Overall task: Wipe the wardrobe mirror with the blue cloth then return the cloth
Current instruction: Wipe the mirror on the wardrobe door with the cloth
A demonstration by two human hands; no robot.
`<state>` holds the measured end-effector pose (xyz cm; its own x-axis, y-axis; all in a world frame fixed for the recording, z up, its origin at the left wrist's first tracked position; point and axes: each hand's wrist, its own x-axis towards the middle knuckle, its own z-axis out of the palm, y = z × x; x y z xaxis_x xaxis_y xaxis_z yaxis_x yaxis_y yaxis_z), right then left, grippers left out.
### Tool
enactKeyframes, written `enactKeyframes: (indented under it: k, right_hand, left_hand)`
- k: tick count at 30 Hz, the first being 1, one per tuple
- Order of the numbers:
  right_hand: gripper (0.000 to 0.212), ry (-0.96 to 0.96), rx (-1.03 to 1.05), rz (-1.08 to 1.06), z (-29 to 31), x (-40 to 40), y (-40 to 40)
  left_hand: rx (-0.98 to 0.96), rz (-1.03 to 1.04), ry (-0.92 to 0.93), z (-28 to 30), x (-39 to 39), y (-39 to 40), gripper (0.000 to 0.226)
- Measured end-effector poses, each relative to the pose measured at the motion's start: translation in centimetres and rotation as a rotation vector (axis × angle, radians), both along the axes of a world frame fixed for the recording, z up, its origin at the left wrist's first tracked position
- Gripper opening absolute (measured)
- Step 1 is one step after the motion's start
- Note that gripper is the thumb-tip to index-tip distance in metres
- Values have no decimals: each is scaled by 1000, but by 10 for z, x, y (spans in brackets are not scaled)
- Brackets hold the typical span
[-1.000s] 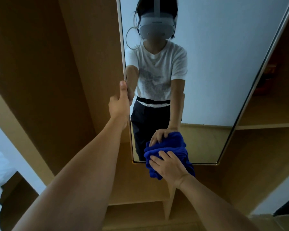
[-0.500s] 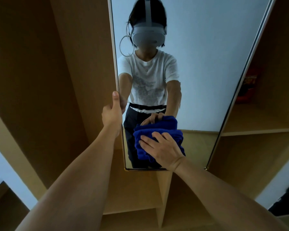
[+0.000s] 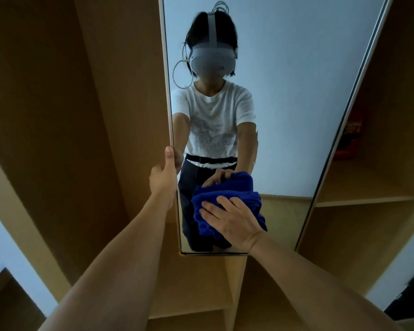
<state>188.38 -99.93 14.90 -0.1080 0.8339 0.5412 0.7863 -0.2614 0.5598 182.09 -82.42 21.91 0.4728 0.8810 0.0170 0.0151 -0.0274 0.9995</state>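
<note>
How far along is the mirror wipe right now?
Wiping is under way: the right hand presses the blue cloth flat on the lower part of the mirror, while the left hand grips its left edge. How much glass is already clean cannot be told. Returning the cloth is left.

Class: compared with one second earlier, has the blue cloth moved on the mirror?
Yes. The cloth under the right hand has gone up and left, away from the mirror's bottom edge and towards the left edge, where the left hand grips.
</note>
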Motion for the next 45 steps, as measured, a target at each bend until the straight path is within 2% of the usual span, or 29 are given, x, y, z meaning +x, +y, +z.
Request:
enactKeyframes:
  k: [7, 10, 14, 16, 19, 21, 35, 38, 41, 45]
  right_hand:
    - [33, -28, 138, 11, 41, 9, 5]
    - [35, -33, 195, 17, 52, 9, 5]
    - [41, -29, 147, 20, 51, 4, 6]
    - [39, -47, 112, 6, 54, 3, 7]
    - [38, -60, 113, -3, 65, 2, 8]
    - [38, -65, 123, -13, 74, 3, 9]
    - [37, -21, 293, -7, 162, 3, 18]
    - [41, -26, 247, 20, 169, 5, 13]
    - [46, -63, 164, 6, 171, 5, 9]
    - [41, -60, 223, -2, 186, 5, 12]
  left_hand:
    - [-25, -24, 15, 13, -4, -4, 80]
    - [-15, -23, -9, 21, -5, 0, 70]
    - [-44, -28, -103, 58, -2, 13, 90]
    - [-17, -37, -151, 82, 1, 17, 72]
    - [59, -37, -127, 99, 5, 20, 40]
    - [63, -27, -113, 98, 5, 20, 32]
    - [67, -53, -39, 112, -6, 11, 36]
    - [26, -29, -85, 128, -4, 12, 39]
    - [29, -11, -144, 156, -1, 11, 28]
    - [58, -13, -119, 170, -4, 10, 30]
